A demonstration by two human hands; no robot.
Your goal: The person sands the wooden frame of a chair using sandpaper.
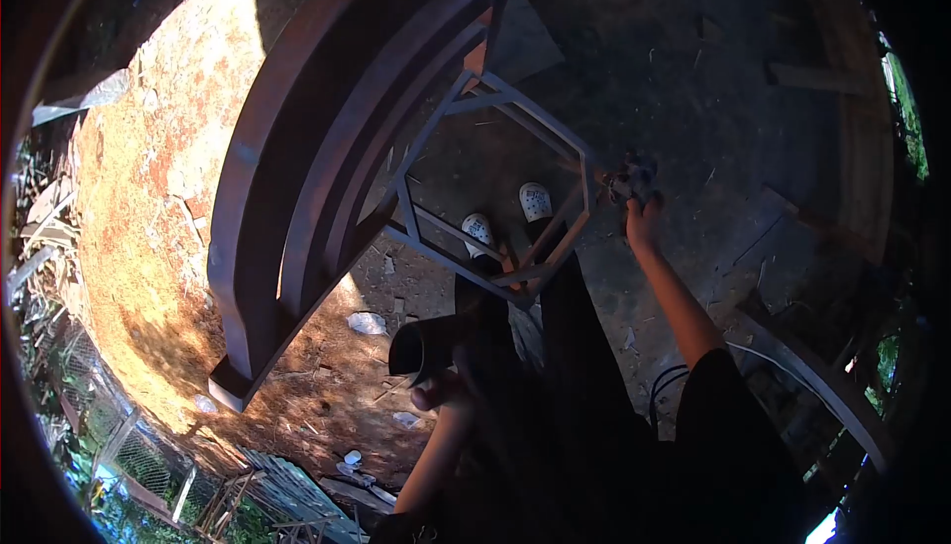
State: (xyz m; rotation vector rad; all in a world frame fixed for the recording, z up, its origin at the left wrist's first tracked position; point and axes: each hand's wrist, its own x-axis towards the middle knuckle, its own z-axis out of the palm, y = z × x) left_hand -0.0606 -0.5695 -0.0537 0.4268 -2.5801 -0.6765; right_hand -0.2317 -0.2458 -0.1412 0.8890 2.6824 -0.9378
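My right hand (643, 219) is closed round a dark, chunky hand tool (630, 175), held beside a corner of an angular metal-looking frame (586, 182). Shadow hides the tool's exact kind. Lower down, my left hand (446, 391) is closed at the lower end of a dark, hollow, tube-like piece (426, 348) with an open end facing left; what it is I cannot make out. The angular frame joins a large furniture-like piece with wide, curved brown slats (272, 163), lying to the left of my feet.
My shoes (535, 201) stand close to the angular frame. Black cables (666, 381) loop near my right side. Scraps such as a pale crumpled piece (368, 323) litter the dirt ground. Wooden boards (827, 227) are at the right, and corrugated sheeting (302, 494) lies at lower left.
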